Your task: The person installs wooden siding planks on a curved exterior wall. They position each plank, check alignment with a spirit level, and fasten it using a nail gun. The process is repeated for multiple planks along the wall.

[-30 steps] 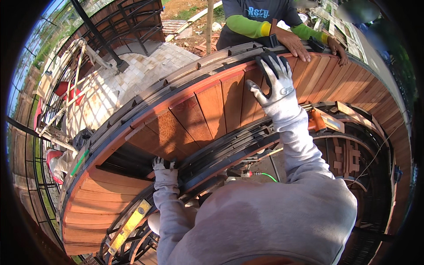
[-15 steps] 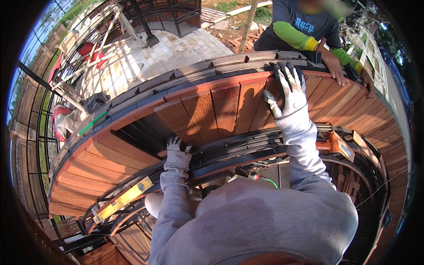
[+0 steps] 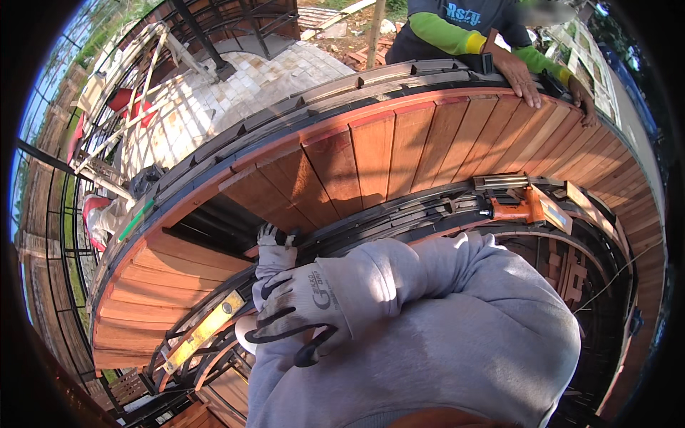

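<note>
My left hand point(image 3: 275, 239), in a white and black work glove, rests at the inner edge of a curved band of reddish wooden planks point(image 3: 371, 153). Its fingers are stretched out against the edge by a dark gap point(image 3: 217, 221), where the black frame shows between planks. My right hand point(image 3: 296, 307), gloved too, hangs over my left forearm with its fingers apart and nothing in them. An orange nail gun point(image 3: 517, 207) lies on the inner ledge to the right. A yellow spirit level point(image 3: 203, 332) leans along the inner rim at the left.
A co-worker's hand point(image 3: 519, 80) lies on the outer edge of the planks at the far right. A green strip point(image 3: 135, 220) sits on the outer rim at left. Beyond stand a pale wooden trestle point(image 3: 153, 78) and a paved floor point(image 3: 285, 78). Wood offcuts point(image 3: 567, 274) lie below, right.
My right hand has left the planks at the far side and come back toward my body, over the left forearm. The left hand stays by the gap. The view has shifted slightly.
</note>
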`<control>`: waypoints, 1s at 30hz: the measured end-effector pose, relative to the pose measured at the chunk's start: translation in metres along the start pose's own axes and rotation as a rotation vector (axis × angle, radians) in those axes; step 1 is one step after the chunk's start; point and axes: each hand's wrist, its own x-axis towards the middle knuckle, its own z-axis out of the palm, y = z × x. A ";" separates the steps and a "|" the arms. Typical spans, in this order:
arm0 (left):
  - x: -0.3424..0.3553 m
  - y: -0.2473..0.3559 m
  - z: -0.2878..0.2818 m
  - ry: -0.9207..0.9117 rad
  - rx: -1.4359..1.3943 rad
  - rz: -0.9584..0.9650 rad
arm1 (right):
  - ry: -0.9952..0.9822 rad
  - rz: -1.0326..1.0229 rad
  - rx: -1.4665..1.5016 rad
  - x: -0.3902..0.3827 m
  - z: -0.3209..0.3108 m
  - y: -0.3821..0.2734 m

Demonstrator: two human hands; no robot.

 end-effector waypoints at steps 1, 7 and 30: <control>0.001 0.003 -0.004 -0.016 -0.012 0.018 | -0.074 0.207 0.035 -0.017 0.003 0.007; 0.009 0.000 -0.004 0.032 0.017 0.135 | -0.302 1.097 -0.218 -0.161 0.029 0.027; -0.021 -0.037 0.020 -0.120 -0.414 -0.264 | -0.336 1.345 -0.336 -0.303 0.161 0.050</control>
